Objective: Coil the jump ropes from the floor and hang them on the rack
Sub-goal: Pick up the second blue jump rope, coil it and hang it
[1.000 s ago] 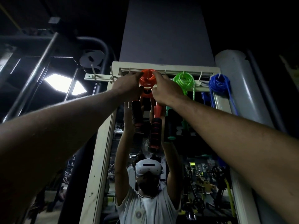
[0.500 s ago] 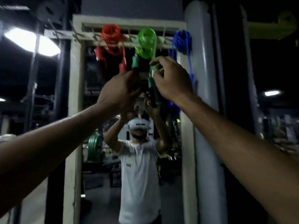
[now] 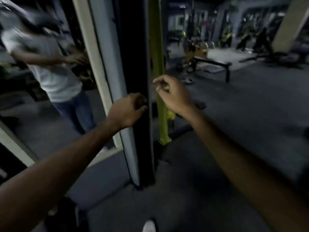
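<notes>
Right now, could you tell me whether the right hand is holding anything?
Empty: the right hand hangs over the floor with fingers loosely curled, nothing between them.

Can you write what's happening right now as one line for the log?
left hand: empty, fingers curled | right hand: empty, fingers curled | ropes, rack: out of view | view: floor, mirror

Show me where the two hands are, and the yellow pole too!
left hand point(image 3: 127, 111), head view, on the back of the hand.
right hand point(image 3: 173, 94), head view, on the back of the hand.
yellow pole point(image 3: 156, 47), head view, on its upper shaft.
</notes>
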